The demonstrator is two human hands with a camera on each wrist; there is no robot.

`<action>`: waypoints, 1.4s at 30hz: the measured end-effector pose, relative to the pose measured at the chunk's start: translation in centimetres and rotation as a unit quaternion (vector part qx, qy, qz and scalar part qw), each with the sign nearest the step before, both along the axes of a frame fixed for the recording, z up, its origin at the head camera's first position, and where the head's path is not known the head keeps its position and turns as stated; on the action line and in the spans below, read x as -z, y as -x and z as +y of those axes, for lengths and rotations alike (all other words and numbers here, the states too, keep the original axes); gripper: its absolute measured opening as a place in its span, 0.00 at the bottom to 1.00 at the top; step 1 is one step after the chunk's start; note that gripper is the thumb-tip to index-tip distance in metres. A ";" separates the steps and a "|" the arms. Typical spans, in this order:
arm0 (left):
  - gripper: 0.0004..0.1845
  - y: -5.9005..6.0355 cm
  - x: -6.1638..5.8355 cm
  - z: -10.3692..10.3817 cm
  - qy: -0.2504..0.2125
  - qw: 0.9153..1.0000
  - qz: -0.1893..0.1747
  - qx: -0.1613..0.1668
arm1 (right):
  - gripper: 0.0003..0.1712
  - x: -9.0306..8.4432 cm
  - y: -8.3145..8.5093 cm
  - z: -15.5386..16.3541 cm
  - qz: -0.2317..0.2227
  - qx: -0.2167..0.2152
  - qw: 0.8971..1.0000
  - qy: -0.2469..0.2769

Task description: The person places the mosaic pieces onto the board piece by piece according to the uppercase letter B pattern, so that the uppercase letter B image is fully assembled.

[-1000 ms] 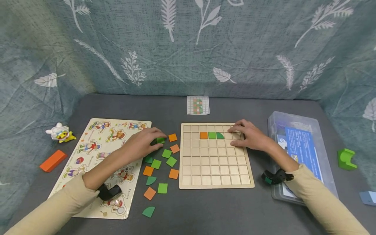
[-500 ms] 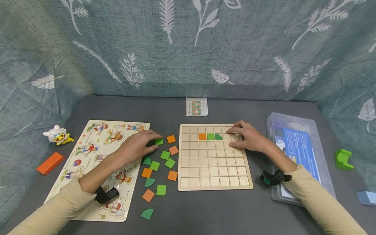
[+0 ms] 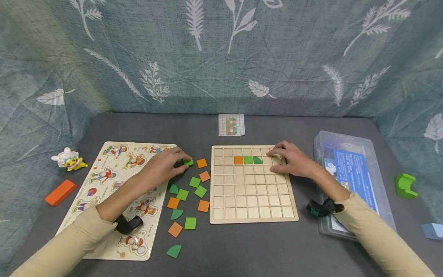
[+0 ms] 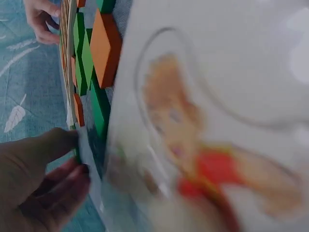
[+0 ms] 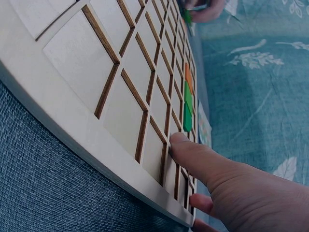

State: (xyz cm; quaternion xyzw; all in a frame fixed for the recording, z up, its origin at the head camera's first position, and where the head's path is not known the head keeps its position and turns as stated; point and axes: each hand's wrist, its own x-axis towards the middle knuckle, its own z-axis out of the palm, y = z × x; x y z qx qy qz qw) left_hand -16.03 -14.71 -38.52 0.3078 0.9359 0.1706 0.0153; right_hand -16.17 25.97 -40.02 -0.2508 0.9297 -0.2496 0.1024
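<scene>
My left hand (image 3: 167,163) pinches a green square tile (image 3: 188,162) between thumb and fingers, past the right edge of the picture puzzle board (image 3: 138,181). In the left wrist view the fingers mostly hide that tile. Beside it lie loose tiles: orange squares such as the nearest orange tile (image 3: 202,163), green squares (image 3: 195,182) and dark green quarter-circles (image 3: 174,251). My right hand (image 3: 294,159) rests on the right side of the wooden grid board (image 3: 254,220), thumb and fingers spread. An orange square (image 3: 238,160), a green square (image 3: 248,160) and a quarter-circle tile (image 3: 257,160) sit in one row.
A small pattern card (image 3: 231,125) lies behind the grid board. A clear plastic case (image 3: 356,184) is under the right forearm. An orange block (image 3: 60,192) and a toy figure (image 3: 69,159) stand far left; a green block (image 3: 406,186) and a blue block (image 3: 432,231) far right.
My left hand, with the green square tile in its fingers, has shifted slightly away toward the back, showing more of the tile. The right hand stays on the grid board.
</scene>
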 end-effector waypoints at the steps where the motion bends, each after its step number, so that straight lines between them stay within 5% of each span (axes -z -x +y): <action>1: 0.12 0.1 -0.1 0.6 -0.007 1.000 0.010 0.009 | 0.26 -0.1 0.0 0.0 -0.001 0.002 1.000 -0.001; 9: 0.07 -0.1 0.4 8.5 -0.001 0.984 0.091 0.150 | 0.26 -0.2 0.0 -0.1 -0.008 0.006 1.000 -0.008; 13: 0.05 0.0 1.0 10.5 0.010 0.976 0.122 0.182 | 0.26 -0.2 0.0 -0.4 -0.010 0.006 1.000 -0.006; 32: 0.04 0.2 0.8 11.2 0.023 0.976 0.118 0.184 | 0.27 -0.2 0.0 -0.3 -0.005 0.005 1.000 -0.008; 37: 0.07 0.0 0.5 10.7 0.013 0.983 0.063 0.173 | 0.27 -0.3 0.0 -0.3 -0.005 0.004 1.000 -0.006; 42: 0.11 -1.1 0.1 7.8 -0.009 0.993 0.002 0.121 | 0.27 -0.2 0.0 -0.3 -0.010 0.004 1.000 -0.007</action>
